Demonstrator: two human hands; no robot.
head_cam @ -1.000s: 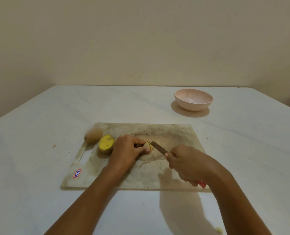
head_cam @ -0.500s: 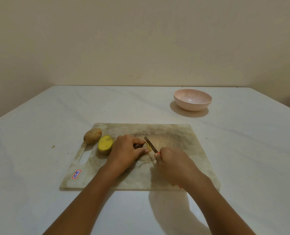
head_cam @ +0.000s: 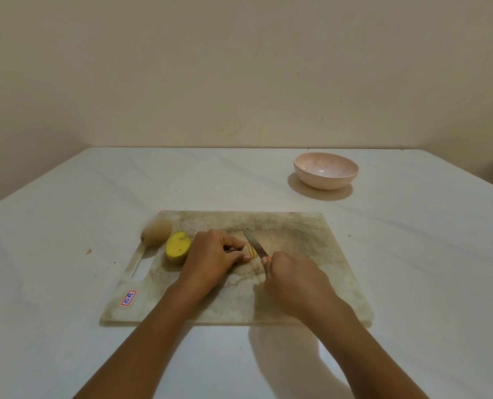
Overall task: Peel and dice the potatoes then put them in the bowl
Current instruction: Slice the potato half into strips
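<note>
We find the potato piece (head_cam: pixel 251 251) near the middle of the cutting board (head_cam: pixel 311 254), pinned under the curled fingers (head_cam: pixel 230 241) of the left hand (head_cam: pixel 210 256); only its right end shows. The right hand (head_cam: pixel 294 280) grips the knife (head_cam: pixel 255 243), its handle mostly hidden. The blade points toward the board's far edge and crosses the exposed end, just beside the left fingertips. We judge the next slice falls parallel to it. The bowl (head_cam: pixel 326 175) stands well beyond the board's far right corner.
</note>
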